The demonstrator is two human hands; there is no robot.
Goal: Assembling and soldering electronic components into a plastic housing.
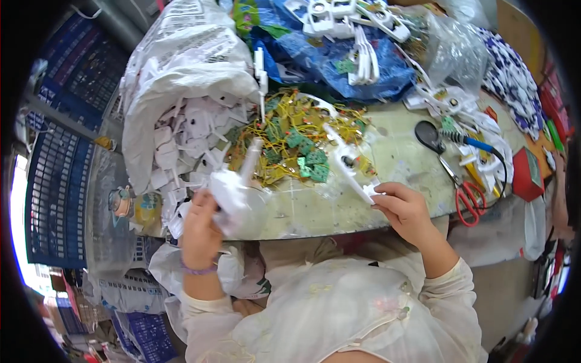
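My left hand (203,228) is closed around a white plastic shell piece (231,192) with a narrow arm pointing up; motion blurs both. In my right hand (404,212), thumb and fingers pinch the lower end of a long white plastic housing (350,168). It has a dark round part in its middle and lies slanted over the table. Between and beyond my hands spreads a heap of small green circuit boards with yellow wires (296,139). White plastic shells (193,127) spill from a white woven sack (187,54) close to my left hand.
Red-handled scissors (467,202), a blue-handled soldering iron (472,142) and a red box (528,174) sit at the right. More white housings (363,57) lie on a blue plastic bag (327,66) at the back. The worn table's (296,221) front edge runs before my lap.
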